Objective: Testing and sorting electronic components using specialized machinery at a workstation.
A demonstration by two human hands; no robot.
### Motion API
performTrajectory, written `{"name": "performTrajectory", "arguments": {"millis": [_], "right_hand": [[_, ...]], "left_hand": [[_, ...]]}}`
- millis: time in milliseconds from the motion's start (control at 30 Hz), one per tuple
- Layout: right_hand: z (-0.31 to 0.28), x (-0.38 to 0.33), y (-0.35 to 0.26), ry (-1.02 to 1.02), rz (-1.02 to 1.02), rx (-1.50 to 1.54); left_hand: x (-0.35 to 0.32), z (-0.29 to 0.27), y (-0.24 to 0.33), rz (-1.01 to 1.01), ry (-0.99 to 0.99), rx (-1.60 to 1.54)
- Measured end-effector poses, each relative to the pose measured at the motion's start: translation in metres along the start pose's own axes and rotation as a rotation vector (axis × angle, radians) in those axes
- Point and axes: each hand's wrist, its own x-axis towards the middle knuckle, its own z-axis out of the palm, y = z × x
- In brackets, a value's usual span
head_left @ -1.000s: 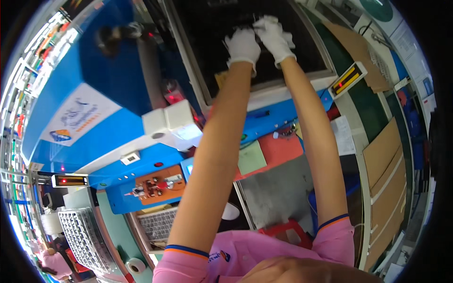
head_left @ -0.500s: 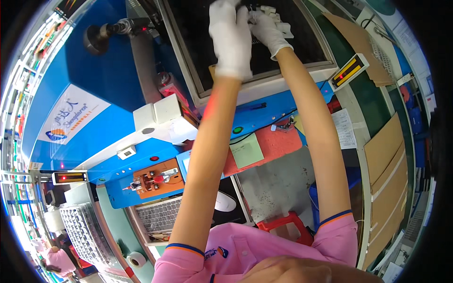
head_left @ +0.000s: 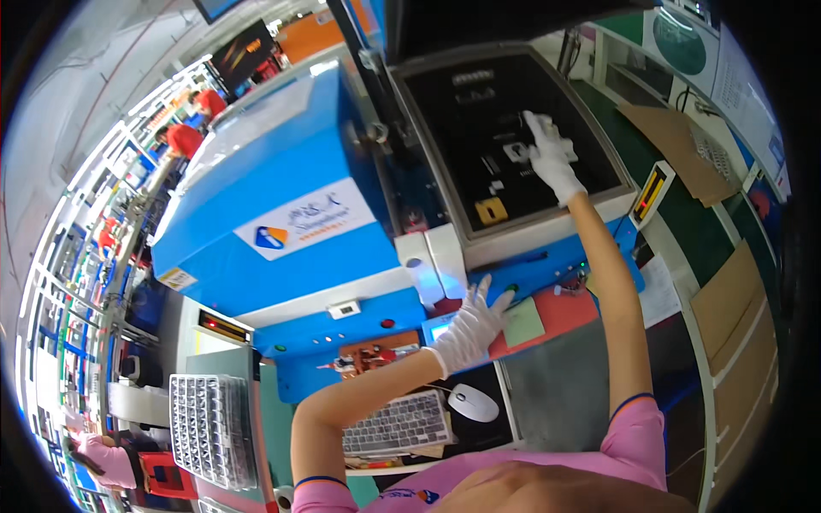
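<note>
White-gloved right hand (head_left: 552, 158) presses open fingers on a small white part (head_left: 519, 151) in the black tray (head_left: 462, 128); left hand (head_left: 472, 329) hovers spread, empty

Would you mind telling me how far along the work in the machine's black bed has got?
Small parts already lie on the black bed. The right hand rests on a white piece there; the left hand, open, hovers by the green button. The lid is up, so closing looks left.

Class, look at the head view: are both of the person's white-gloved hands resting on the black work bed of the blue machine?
No: only the right hand is on the black work bed; the left hand hovers lower, by the blue front panel.
</note>
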Motion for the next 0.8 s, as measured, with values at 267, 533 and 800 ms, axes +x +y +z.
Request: {"name": "performTrajectory", "arguments": {"millis": [267,533,800], "right_hand": [[-0.053,-0.184,0.021,0.564,0.109,-0.117],[-0.028,-0.206,0.145,0.441,0.365,0.354],[-0.049,-0.240,0.064,0.504,0.405,0.656]], "left_hand": [[0.016,0.008,0.018,-0.145,-0.228,-0.018],[0.026,0.048,0.031,-0.172,-0.118,0.310],[-0.030,-0.014,0.008,-0.162,0.092,-0.530]]}}
